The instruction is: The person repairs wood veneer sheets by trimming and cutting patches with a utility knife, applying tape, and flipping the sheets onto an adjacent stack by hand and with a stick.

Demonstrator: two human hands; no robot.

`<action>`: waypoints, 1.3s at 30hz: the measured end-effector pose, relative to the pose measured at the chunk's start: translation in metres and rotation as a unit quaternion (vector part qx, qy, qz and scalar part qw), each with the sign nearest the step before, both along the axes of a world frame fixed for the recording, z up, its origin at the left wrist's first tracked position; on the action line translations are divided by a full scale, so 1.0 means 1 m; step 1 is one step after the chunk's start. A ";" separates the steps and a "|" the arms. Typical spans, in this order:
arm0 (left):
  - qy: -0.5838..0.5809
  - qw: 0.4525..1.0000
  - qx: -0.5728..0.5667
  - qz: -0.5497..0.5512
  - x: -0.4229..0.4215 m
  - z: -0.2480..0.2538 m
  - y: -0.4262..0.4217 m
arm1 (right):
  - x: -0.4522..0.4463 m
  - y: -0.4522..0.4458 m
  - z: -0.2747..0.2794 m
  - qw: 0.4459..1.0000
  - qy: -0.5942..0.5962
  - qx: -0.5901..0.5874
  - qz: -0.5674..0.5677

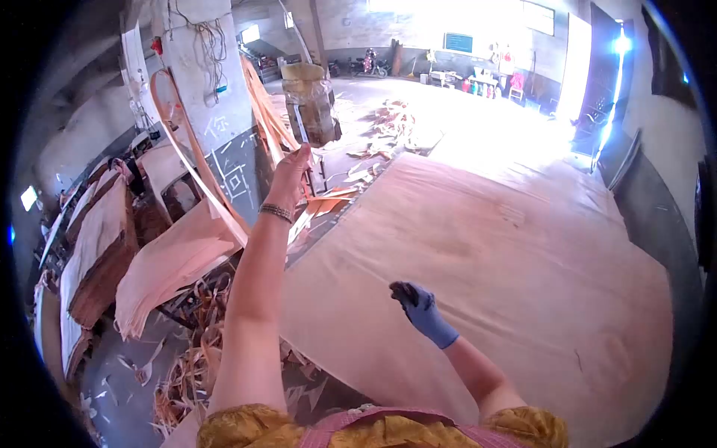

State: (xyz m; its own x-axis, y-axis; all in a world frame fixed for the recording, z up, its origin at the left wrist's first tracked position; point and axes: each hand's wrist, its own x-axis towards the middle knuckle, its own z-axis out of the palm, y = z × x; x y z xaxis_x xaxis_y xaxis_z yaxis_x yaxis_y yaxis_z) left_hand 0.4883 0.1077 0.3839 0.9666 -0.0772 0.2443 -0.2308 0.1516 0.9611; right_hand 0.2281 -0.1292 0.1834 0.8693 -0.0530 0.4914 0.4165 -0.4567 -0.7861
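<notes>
My left hand (289,179), bare with a beaded bracelet at the wrist, is raised ahead of me. Its fingers are pinched on a thin white strip (300,124) that points upward; its exact kind is unclear. My right hand (423,310) wears a blue glove with dark fingers. It is over the large pale wood veneer sheet (515,291), fingers loosely extended with nothing visible in them. Whether it touches the sheet cannot be made out. The sheet spreads broadly in front of me and to the right, with slight ripples.
Stacked veneer sheets (175,257) lean at the left. Shavings and torn strips (198,366) litter the floor beside me. A pillar (213,82) with hanging cables stands front left, near a wrapped upright bundle (308,104). Bright light enters by the doorway (579,67).
</notes>
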 end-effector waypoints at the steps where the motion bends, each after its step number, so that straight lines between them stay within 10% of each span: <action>1: 0.023 0.999 -0.041 -0.023 0.004 0.004 0.001 | 0.016 0.005 0.009 0.999 -0.027 -0.046 0.005; 12: -0.031 0.956 -0.074 -0.282 0.011 -0.128 0.085 | 0.154 0.185 0.188 0.968 -0.200 -0.019 -0.153; 18: 0.201 0.907 0.027 -0.370 -0.038 -0.220 0.146 | 0.206 0.244 0.223 0.954 -0.174 0.154 -0.191; 21: 0.325 0.787 -0.125 -0.509 -0.049 -0.254 0.173 | 0.191 0.249 0.211 0.946 -0.150 0.263 -0.115; 24: 0.294 0.828 0.241 -0.412 -0.003 -0.288 0.186 | 0.175 0.262 0.168 0.944 -0.129 0.274 -0.127; 26: 0.057 0.909 0.182 -0.371 0.046 -0.322 0.172 | 0.156 0.263 0.150 0.940 -0.134 0.285 -0.129; 30: 0.027 0.883 -0.087 -0.461 -0.012 -0.121 0.128 | 0.136 0.252 0.107 0.962 -0.054 0.247 -0.105; 34: 0.056 0.853 -0.145 -0.498 -0.039 -0.079 0.082 | 0.112 0.245 0.113 0.907 -0.257 -0.144 -0.302; 36: 0.032 0.653 -0.328 -0.681 -0.029 -0.076 0.036 | 0.092 0.231 0.118 0.897 -0.281 -0.150 -0.306; 38: 0.118 0.852 -0.256 -0.441 -0.077 -0.058 0.033 | 0.073 0.211 0.110 0.883 -0.330 -0.099 -0.319; 39: 0.142 0.829 -0.246 -0.482 -0.099 -0.055 0.027 | 0.051 0.201 0.101 0.915 -0.281 0.076 -0.279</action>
State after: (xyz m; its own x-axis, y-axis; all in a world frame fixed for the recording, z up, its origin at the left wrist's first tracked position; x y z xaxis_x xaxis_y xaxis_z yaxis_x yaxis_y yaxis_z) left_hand 0.3893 0.1347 0.3294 0.5380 -0.8055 0.2485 0.4506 0.5239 0.7228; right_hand 0.2787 0.0719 0.2840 0.2984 -0.5170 0.8023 0.5098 -0.6243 -0.5919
